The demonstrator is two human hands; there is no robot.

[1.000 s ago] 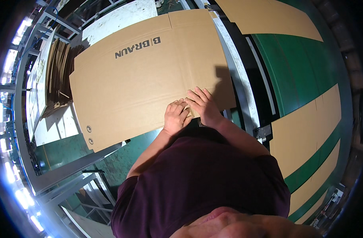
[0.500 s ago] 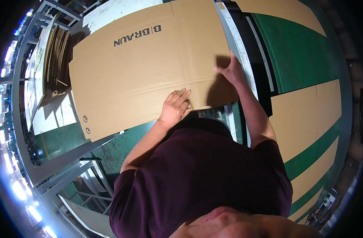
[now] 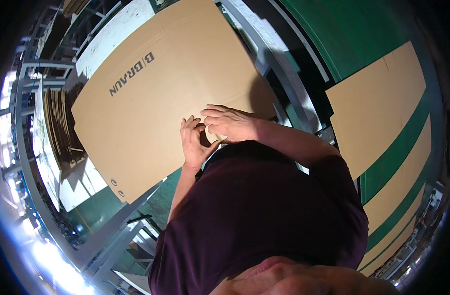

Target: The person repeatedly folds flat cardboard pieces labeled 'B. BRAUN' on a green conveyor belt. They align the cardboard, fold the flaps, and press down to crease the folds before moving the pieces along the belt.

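A large flat brown cardboard sheet (image 3: 166, 93) with dark print and two small ring marks lies in front of me, its near edge against my body. My left hand (image 3: 191, 142) is at that edge, fingers curved on the board and thumb apart, reaching toward a small pale piece (image 3: 216, 135) that looks like a cardboard flap. My right hand (image 3: 230, 124) lies across the edge from the right, its fingers bent over that small piece. Its thumb is hidden. The piece is partly covered by both hands.
Several folded cardboard sheets (image 3: 60, 125) stand stacked at the left against a white panel (image 3: 50, 162). A grey metal rail (image 3: 289, 83) runs along the right side. Beyond it, brown sheets (image 3: 382, 105) lie on a green surface (image 3: 353, 34).
My right hand has left the sheet's right edge and come in beside my left hand. The sheet appears turned anticlockwise in view, as do the surroundings. My left hand has opened its thumb away from its fingers.
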